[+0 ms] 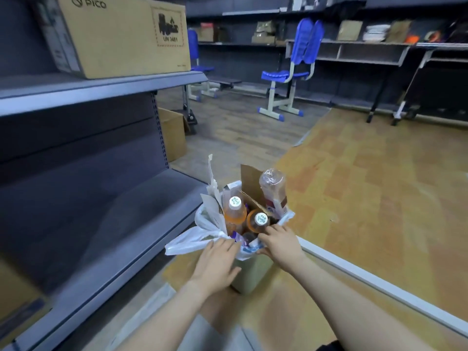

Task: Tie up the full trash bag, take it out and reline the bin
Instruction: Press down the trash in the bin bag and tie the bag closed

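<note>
A small pale bin (249,274) stands on the floor beside a grey shelf unit. It is lined with a white trash bag (187,243) stuffed with orange bottles (235,214), a clear bottle (272,184), cardboard (252,184) and paper. One bag handle flops out to the left. My left hand (216,262) lies with straight fingers on the bag's near rim. My right hand (281,243) rests on the near right rim, fingers curled over the bag edge by an orange bottle cap; whether it grips the plastic is unclear.
A grey shelf unit (106,224) runs along the left, with a PICO cardboard box (121,34) on top and an open carton (173,134) behind it. A grey rail (379,282) runs on the floor at right. Blue chairs (291,72) and desks stand farther back.
</note>
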The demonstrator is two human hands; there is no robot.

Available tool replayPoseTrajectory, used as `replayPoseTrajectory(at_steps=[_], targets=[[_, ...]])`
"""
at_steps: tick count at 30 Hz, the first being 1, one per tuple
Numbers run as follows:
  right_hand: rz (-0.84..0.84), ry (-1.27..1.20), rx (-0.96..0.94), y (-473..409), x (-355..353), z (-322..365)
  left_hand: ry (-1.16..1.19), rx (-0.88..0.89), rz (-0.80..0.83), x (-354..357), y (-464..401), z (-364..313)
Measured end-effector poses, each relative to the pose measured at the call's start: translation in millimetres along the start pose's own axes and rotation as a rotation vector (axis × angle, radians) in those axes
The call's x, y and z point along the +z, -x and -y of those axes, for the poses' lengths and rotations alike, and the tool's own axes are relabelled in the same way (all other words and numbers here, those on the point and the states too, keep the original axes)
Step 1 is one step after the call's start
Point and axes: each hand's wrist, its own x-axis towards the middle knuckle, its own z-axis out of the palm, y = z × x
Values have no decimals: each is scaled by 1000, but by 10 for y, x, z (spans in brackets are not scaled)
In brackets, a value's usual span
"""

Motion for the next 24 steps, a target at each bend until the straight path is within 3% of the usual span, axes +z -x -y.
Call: replayPoseTrajectory(at_steps=[5, 8, 11, 15, 18, 19, 21, 24], targets=[[-69, 22, -76, -61, 30, 433, -19, -1, 22, 17, 1, 70], [30, -43, -90, -7, -193, 591, -38, -40, 59, 31, -38, 116], [-52, -45, -153, 9, -248, 533, -2, -53, 53, 40, -67, 140], [-471, -109, -158, 83, -200, 258, 54, -59, 28, 51, -113, 182], [-769, -244, 120, 121, -386, -16, 89, -66, 23, 58, -159, 215], [-765, -325, 241, 122, -414, -99, 103, -70, 20, 60, -170, 222], [-570, -541, 427, 114, -394, -205, 124, -76, 32, 72, -189, 236], [-277, -620, 438, 106, -218, -222, 158, -80, 57, 93, -218, 250]])
